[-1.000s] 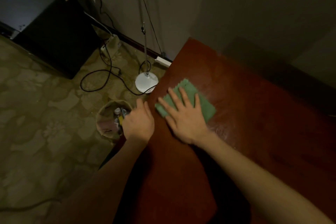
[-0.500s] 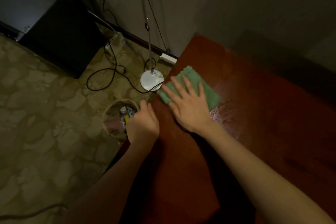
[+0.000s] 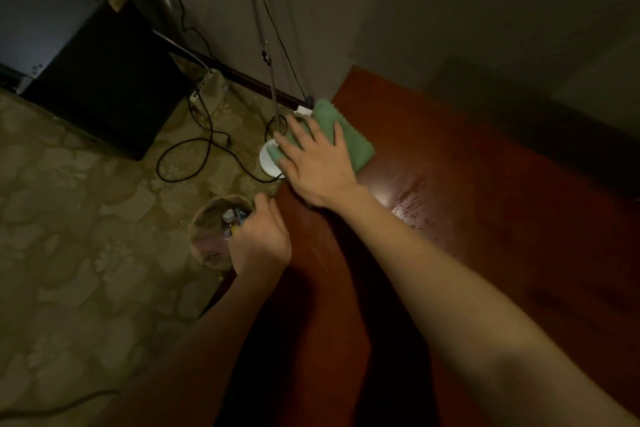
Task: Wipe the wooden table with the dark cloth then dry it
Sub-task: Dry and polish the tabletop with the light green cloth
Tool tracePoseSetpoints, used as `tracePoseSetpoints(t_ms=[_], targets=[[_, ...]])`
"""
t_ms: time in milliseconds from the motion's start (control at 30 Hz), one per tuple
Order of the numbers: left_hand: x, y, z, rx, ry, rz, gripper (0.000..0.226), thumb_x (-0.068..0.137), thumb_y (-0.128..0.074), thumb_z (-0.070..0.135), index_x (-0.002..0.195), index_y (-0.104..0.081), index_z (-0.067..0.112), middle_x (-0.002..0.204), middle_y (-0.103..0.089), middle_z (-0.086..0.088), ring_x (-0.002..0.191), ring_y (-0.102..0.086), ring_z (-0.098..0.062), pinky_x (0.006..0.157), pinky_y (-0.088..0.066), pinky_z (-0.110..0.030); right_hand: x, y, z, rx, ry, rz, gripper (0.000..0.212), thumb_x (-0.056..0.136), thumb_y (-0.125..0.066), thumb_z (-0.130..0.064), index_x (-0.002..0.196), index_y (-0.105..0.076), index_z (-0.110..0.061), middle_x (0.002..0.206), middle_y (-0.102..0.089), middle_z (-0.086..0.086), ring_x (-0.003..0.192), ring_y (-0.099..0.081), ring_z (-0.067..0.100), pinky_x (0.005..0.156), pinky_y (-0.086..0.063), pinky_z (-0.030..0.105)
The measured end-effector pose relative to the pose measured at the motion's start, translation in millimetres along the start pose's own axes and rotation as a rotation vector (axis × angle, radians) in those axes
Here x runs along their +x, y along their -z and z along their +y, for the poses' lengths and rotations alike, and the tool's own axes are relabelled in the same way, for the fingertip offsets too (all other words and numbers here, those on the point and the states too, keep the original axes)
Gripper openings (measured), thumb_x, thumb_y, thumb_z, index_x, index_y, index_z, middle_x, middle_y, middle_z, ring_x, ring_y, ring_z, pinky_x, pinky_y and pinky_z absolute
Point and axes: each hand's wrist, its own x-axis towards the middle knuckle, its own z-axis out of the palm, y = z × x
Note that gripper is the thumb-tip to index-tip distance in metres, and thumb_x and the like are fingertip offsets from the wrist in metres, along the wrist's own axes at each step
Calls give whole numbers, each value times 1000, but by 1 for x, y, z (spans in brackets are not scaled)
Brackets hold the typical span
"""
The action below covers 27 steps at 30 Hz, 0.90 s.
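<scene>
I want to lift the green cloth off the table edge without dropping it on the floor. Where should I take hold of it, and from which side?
Probably the far right corner of the green cloth, which lies bare and flat on the wooden table. Come from the table side with pinching fingers. The right hand presses flat on the rest, and the left end overhangs the edge.

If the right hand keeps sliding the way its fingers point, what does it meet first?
Probably nothing on the wooden table: the right hand, flat on the green cloth, points past the table's left edge. Beyond lies the white round lamp base on the floor, seemingly lower.
</scene>
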Motion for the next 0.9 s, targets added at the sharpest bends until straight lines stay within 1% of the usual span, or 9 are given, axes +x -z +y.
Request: tracePoseSetpoints(t_ms=[67,233,333,400,533,600,667,800,900], targets=[[1,-1,-1,17,-13,15,26,100,-27,27,101,-45,8,79,-64,-18,80,-63,-37,64,-36,-36,5,2,28,17,-74,35,53,97,-19,-49,148,-19,-32,158,-8,-1,144,-6,22,112,0,53],[3,-4,-4,4,-31,18,25,100,-26,27,95,-44,10,65,-60,-10,68,-63,-33,64,-47,-37,20,13,117,79,-477,85,56,97,-18,-49,149,-10,-31,158,-5,-1,144,-4,25,113,-1,55],[3,-6,-4,1,-49,36,25,99,-28,27,96,-45,9,62,-58,-9,66,-62,-33,64,-49,-39,16,13,128,143,-703,121,57,97,-20,-48,150,-9,-29,158,-7,2,143,-6,30,112,0,58],[3,-7,-4,0,-53,39,25,99,-28,26,95,-46,8,58,-51,-5,65,-61,-33,61,-45,-36,7,7,101,130,-674,119,58,97,-20,-49,150,-8,-29,158,-3,3,143,-2,32,111,1,60],[3,-7,-4,-6,-45,50,24,99,-29,26,96,-45,7,67,-58,-14,71,-60,-38,64,-41,-40,-59,-8,34,46,-176,74,57,95,-19,-51,148,-21,-29,156,-16,3,143,-12,31,109,-7,61],[3,-9,-5,-2,-38,49,25,99,-28,26,96,-44,7,70,-58,-15,74,-60,-39,65,-40,-41,-91,-11,49,14,-76,6,58,93,-18,-54,147,-23,-33,156,-19,1,143,-14,30,109,-7,59],[3,-9,-6,12,-33,39,26,99,-27,26,99,-44,6,69,-57,-14,78,-60,-39,66,-37,-40,-102,-9,97,-4,-206,16,60,91,-16,-57,147,-19,-35,156,-15,0,143,-12,29,110,-4,57],[2,-8,-3,24,-17,16,27,100,-25,26,103,-43,6,76,-61,-15,85,-59,-39,68,-33,-38,-95,5,178,85,-672,43,57,97,-20,-49,149,-9,-31,158,-4,1,144,-2,26,112,-3,58],[1,-8,-4,29,-16,25,27,100,-25,25,104,-44,6,82,-64,-18,89,-58,-41,66,-32,-38,-91,2,152,99,-694,53,58,97,-19,-48,150,-8,-27,158,-2,3,144,-2,28,112,-2,58]])
